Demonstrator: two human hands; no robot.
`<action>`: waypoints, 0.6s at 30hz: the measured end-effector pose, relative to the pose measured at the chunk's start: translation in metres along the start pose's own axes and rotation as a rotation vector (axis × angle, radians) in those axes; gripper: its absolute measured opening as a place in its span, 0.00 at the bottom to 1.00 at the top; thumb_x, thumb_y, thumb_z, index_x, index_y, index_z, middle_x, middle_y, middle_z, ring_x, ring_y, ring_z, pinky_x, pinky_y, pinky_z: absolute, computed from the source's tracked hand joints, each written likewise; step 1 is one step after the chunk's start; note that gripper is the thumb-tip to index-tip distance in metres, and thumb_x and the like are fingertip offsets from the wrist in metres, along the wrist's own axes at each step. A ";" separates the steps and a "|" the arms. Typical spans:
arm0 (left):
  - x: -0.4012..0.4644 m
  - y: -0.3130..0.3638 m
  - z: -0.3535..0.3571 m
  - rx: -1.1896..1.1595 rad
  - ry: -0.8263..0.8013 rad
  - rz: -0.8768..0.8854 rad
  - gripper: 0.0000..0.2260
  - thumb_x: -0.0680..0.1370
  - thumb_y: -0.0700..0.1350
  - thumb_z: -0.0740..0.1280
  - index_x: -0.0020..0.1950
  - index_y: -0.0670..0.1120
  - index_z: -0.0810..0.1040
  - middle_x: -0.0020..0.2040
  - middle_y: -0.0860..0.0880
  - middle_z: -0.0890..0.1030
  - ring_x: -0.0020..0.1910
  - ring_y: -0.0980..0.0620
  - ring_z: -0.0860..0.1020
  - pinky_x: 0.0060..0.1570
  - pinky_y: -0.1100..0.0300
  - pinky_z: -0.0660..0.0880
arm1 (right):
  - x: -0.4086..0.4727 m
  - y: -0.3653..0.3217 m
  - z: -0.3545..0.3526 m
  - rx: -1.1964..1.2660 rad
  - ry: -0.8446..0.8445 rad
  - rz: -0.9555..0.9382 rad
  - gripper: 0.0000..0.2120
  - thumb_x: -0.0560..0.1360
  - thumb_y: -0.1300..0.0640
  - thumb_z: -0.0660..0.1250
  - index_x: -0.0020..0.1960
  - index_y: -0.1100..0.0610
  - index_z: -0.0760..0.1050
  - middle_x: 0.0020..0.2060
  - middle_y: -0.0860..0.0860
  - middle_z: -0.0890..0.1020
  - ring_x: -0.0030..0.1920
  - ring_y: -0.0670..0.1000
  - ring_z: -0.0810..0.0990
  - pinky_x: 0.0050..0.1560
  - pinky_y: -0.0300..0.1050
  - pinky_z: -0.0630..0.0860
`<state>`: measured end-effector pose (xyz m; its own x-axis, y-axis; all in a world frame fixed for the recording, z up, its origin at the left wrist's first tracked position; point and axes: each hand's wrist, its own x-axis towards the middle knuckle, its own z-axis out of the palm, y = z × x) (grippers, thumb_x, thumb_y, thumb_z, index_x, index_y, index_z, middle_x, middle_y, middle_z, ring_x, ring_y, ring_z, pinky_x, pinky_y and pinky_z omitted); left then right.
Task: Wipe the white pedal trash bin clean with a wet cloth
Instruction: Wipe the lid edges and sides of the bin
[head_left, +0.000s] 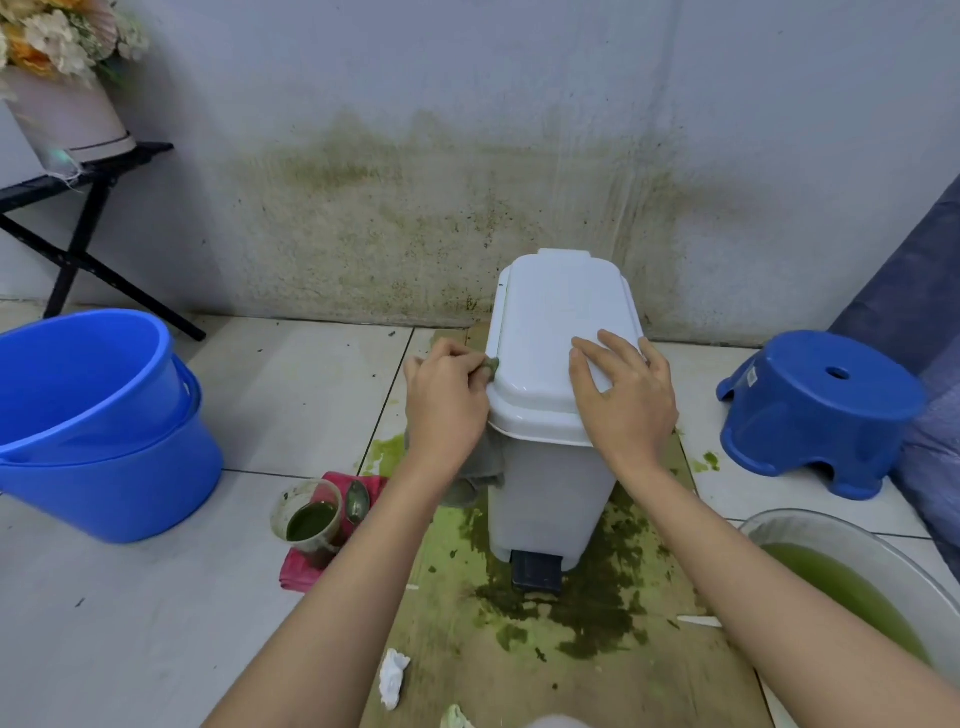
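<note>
Now one left hand (445, 410) pinches one cloth (485, 457); right hand (623, 395) spread on one bin (550, 483).

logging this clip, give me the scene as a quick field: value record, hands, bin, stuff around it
left hand: grips grey cloth at the lid's left edge
right hand: flat on the lid
bin: white, lid closed, on stained board
left of bin: blue buckets, cup of green liquid
right of bin: blue stool, basin of green water
</note>
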<state>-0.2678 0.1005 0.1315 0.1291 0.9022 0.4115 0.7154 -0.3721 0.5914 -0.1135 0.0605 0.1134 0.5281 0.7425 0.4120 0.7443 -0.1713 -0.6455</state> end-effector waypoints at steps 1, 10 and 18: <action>0.012 -0.001 0.003 0.023 -0.039 -0.002 0.10 0.80 0.40 0.62 0.54 0.42 0.82 0.53 0.48 0.76 0.54 0.47 0.69 0.49 0.65 0.56 | 0.000 0.000 0.000 -0.003 0.000 0.003 0.14 0.77 0.44 0.60 0.60 0.43 0.78 0.65 0.41 0.75 0.72 0.50 0.61 0.64 0.50 0.68; 0.114 0.005 0.035 0.189 -0.221 -0.097 0.10 0.80 0.40 0.59 0.42 0.43 0.78 0.37 0.47 0.74 0.46 0.43 0.73 0.69 0.48 0.58 | 0.000 0.001 0.003 0.008 0.051 -0.011 0.13 0.77 0.44 0.61 0.59 0.43 0.79 0.64 0.40 0.76 0.72 0.49 0.63 0.63 0.53 0.70; 0.027 -0.010 0.017 -0.140 -0.078 -0.056 0.11 0.80 0.43 0.63 0.59 0.43 0.81 0.58 0.50 0.77 0.55 0.47 0.71 0.56 0.58 0.66 | -0.001 0.002 0.001 -0.008 0.013 0.004 0.14 0.77 0.45 0.60 0.60 0.43 0.78 0.64 0.40 0.75 0.72 0.48 0.61 0.62 0.48 0.70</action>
<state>-0.2600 0.1322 0.1248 0.1489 0.9345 0.3234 0.6206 -0.3429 0.7052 -0.1128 0.0602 0.1114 0.5365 0.7332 0.4179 0.7453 -0.1794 -0.6421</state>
